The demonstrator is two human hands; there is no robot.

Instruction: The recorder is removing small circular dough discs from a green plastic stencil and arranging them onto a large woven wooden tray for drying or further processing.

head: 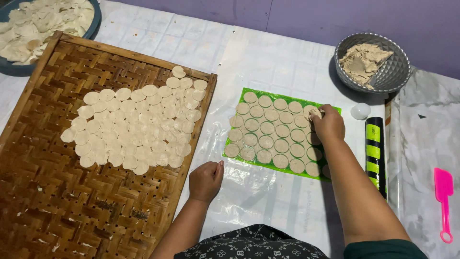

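A green sheet [239, 152] lies flat on the plastic-covered table, bearing a thin layer of pale dough cut into rows of round discs [267, 128]. The discs sit close together, still bedded in the dough scraps between them, the far right ones partly hidden

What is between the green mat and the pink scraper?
In the head view, a black-and-green rolling pin lies between the green mat and the pink scraper.

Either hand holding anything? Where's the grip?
Right hand pinches dough trim at the green sheet's top right corner. Left hand rests fisted, empty.
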